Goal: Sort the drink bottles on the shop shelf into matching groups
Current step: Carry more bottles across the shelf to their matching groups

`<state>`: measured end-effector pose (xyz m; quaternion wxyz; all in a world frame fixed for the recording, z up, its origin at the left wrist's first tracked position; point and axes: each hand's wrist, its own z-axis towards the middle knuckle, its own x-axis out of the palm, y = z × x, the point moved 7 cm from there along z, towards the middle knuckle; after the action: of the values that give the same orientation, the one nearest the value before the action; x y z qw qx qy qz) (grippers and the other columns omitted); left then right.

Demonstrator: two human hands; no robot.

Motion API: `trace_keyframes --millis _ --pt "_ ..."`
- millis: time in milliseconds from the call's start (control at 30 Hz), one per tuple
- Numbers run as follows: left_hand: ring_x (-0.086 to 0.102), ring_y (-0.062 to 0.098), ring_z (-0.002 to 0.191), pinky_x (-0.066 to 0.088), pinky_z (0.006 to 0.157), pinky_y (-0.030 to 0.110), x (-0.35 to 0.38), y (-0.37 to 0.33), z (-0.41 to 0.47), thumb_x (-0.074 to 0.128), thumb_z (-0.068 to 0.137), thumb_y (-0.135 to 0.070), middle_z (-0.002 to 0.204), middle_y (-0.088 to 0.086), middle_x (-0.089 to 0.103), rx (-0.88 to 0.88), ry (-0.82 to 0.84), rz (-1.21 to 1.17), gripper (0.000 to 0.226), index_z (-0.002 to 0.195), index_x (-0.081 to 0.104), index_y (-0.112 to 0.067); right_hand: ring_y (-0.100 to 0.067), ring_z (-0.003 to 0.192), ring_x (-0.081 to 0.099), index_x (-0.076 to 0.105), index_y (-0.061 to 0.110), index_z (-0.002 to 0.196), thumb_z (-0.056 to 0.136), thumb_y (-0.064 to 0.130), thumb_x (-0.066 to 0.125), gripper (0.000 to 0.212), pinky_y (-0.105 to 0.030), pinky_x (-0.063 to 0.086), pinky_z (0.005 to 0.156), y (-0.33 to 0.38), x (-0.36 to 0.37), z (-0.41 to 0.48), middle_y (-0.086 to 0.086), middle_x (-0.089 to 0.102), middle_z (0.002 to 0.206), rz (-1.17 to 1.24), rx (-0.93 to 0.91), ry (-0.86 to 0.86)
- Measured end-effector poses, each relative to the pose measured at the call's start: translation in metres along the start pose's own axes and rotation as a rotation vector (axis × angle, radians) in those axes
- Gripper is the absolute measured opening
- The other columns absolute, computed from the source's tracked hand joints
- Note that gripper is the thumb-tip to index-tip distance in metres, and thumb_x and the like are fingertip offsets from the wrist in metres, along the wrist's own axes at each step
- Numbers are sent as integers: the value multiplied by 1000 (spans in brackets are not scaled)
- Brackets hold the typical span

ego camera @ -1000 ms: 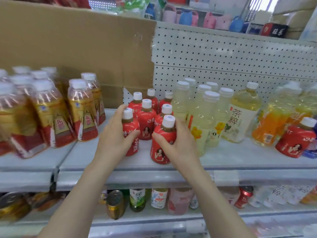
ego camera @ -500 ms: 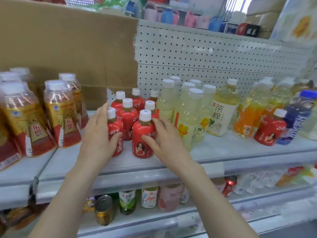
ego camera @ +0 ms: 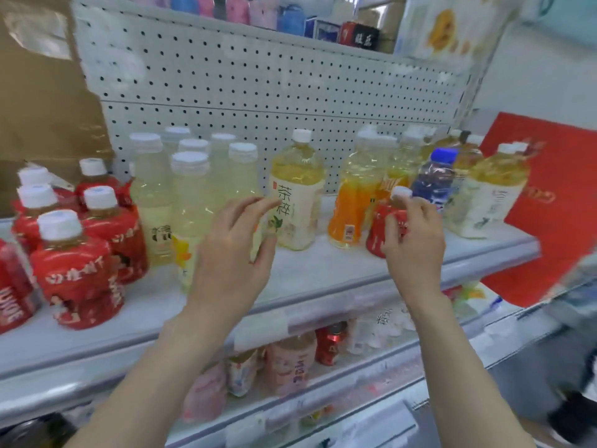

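On the shop shelf (ego camera: 323, 270), the right hand (ego camera: 415, 240) grips a stray red bottle (ego camera: 374, 237), left hand (ego camera: 235, 250) open; a hasty lift could topple the orange bottle (ego camera: 350, 208) beside it.

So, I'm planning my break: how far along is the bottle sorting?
Done: red bottles stand grouped at the left, pale yellow bottles beside them. In hand: the right hand grips a stray red bottle among mixed drinks; the left hand hovers open. Left: that one, plus the orange bottle, blue-capped bottle and white-label tea bottle, standing mixed at the right.
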<state>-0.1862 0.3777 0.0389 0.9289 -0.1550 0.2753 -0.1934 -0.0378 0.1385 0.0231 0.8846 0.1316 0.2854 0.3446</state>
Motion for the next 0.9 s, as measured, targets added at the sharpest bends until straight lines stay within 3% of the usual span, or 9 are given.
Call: trace_keyframes --millis 67,200,267,367,433,533,633,767,900 --pt "54 18 112 33 95 13 44 -26 19 70 84 -5 128 6 59 12 61 -10 50 133 59 -15 -38 120 53 56 4 135 97 23 56 43 -45 42 101 -35 7 28 -20 57 128 -29 50 118" --pt "48 22 128 39 102 31 122 -62 68 70 88 -20 143 7 48 -85 156 0 73 151 33 -16 -37 126 51 40 7 150 97 39 62 66 -44 39 103 -59 43 48 -18 56 136 -69 16 442" --pt "38 23 139 32 110 32 155 -63 91 69 89 -27 152 8 37 -192 184 -3 84 155 19 -15 -36 121 53 42 10 148 94 41 65 66 -43 41 98 -58 46 45 -15 60 131 -45 -48 443" --pt "23 20 148 22 116 31 199 -47 99 70 90 -31 163 5 23 -396 218 -122 96 158 5 -14 -27 108 59 53 19 132 93 40 66 47 -35 41 82 -55 33 44 -5 66 116 126 -64 365" --pt "35 22 143 31 114 36 217 -31 93 72 87 -33 157 6 36 -514 183 -221 93 155 13 -13 -21 102 61 56 23 123 94 43 62 35 -34 44 78 -52 28 41 2 66 109 233 -67 367" --pt "58 20 118 48 96 36 221 -19 83 75 83 -40 127 2 60 -593 125 -278 65 132 41 -14 -19 104 61 55 23 122 98 50 51 37 -38 49 85 -54 36 32 2 63 110 302 -27 496" --pt "58 12 109 49 92 31 203 -25 75 78 79 -42 120 -5 62 -576 62 -274 62 126 46 -19 -18 113 63 43 40 126 92 66 49 44 -50 47 102 -62 49 19 7 64 118 379 50 674" --pt "61 5 103 58 84 39 164 -33 51 78 74 -50 111 -22 63 -585 -24 -279 61 124 46 -38 -15 123 58 33 52 133 76 78 56 67 -60 36 113 -67 48 13 15 58 131 428 78 724" --pt "62 -5 81 50 59 9 107 -40 31 77 76 -47 92 -20 66 -588 -104 -324 41 111 56 -40 -23 127 55 37 33 143 84 63 64 71 -53 41 111 -58 46 12 3 57 138 412 110 677"
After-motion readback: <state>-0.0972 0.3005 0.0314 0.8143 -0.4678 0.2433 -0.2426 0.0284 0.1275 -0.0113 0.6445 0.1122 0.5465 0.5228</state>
